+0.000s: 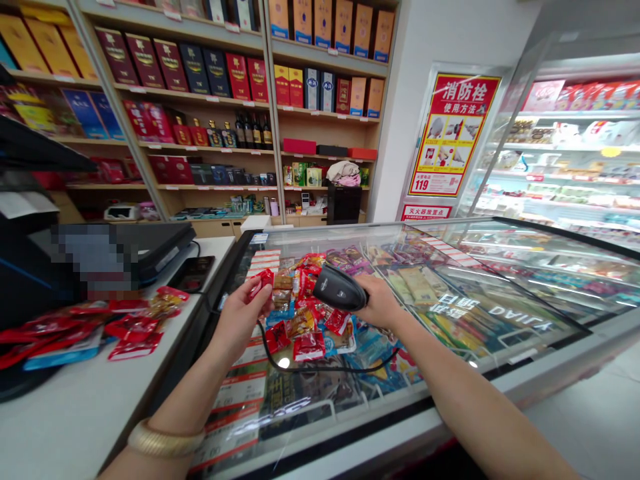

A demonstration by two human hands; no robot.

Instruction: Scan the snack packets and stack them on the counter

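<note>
My right hand [380,300] grips a black barcode scanner [340,288] above the glass freezer top, its head turned to the left. From the scanner a black cable [320,368] loops across the glass toward the counter. Just left of the scanner, my left hand [247,303] pinches a small red snack packet [263,279] between thumb and fingers. Below and between both hands lies a heap of snack packets [309,345], mostly red with some brown and blue ones.
On the white counter [65,413] at left lies another pile of red packets [133,330], near a black device [160,247]. The chest freezer [450,413] holds packaged goods under glass. Shelves of boxes and bottles [255,130] stand behind; a lit display fridge [580,143] is at right.
</note>
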